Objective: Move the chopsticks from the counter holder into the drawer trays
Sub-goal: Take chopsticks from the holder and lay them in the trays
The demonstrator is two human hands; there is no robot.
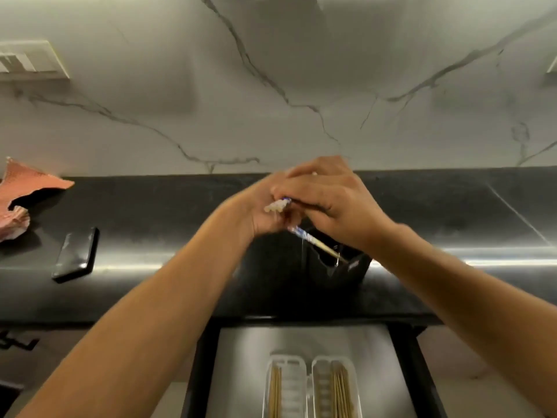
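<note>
Both hands meet above the black counter holder (337,267) on the dark counter. My right hand (331,203) grips a chopstick (278,204) with a blue-and-white patterned end. My left hand (265,212) is cupped under it, fingers curled around the chopstick ends. Another patterned chopstick (313,241) slants down into the holder. Below, the open drawer (241,372) holds two clear trays, the left tray (286,387) and the right tray (331,387), each with several wooden chopsticks lying lengthwise.
A black phone (77,254) lies on the counter (150,212) at left, with an orange cloth (27,188) beyond it. A marble backsplash (271,101) rises behind. The drawer's black frame runs along both sides.
</note>
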